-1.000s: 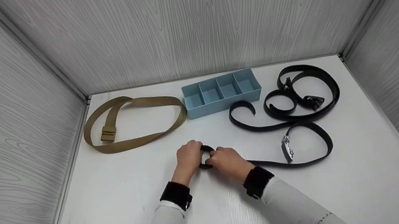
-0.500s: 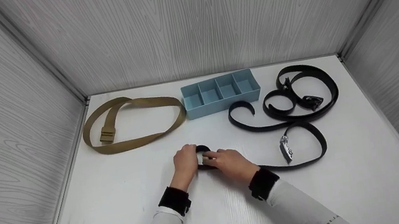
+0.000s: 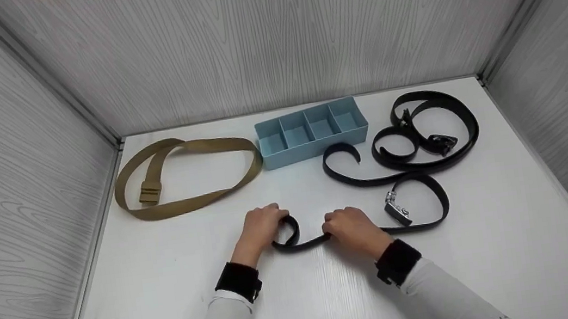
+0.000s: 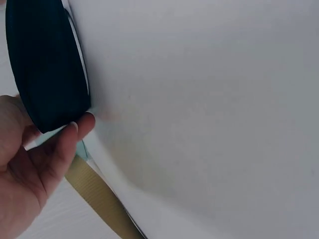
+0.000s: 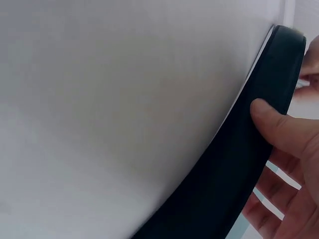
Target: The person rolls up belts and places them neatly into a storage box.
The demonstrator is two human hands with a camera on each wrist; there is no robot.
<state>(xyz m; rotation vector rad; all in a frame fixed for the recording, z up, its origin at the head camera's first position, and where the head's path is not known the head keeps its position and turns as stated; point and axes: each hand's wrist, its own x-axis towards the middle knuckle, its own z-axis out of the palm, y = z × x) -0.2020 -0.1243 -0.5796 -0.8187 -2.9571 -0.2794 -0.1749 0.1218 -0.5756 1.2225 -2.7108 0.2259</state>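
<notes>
A black belt (image 3: pixel 303 246) stands on its edge on the white table, its left end curled into a small loop. My left hand (image 3: pixel 261 227) holds that coil at its left side; in the left wrist view the fingers (image 4: pixel 65 149) pinch the dark strap. Farther right along the same belt, my right hand (image 3: pixel 353 227) grips the strap, thumb (image 5: pixel 274 124) on the near face and fingers behind it in the right wrist view. Beyond the right hand the belt bends round to its silver buckle (image 3: pixel 396 209).
A tan webbing belt (image 3: pixel 188 206) lies looped at the left. At the back stands a blue four-part tray (image 3: pixel 310 149). More black belts (image 3: pixel 470 137) with dark buckles lie coiled at the back right. Grey wood-grain walls (image 3: pixel 267 35) enclose the table.
My right hand has left the coil and slid right along the strap. My left hand has shifted slightly left with the coil, which is smaller. The buckle end has been drawn left.
</notes>
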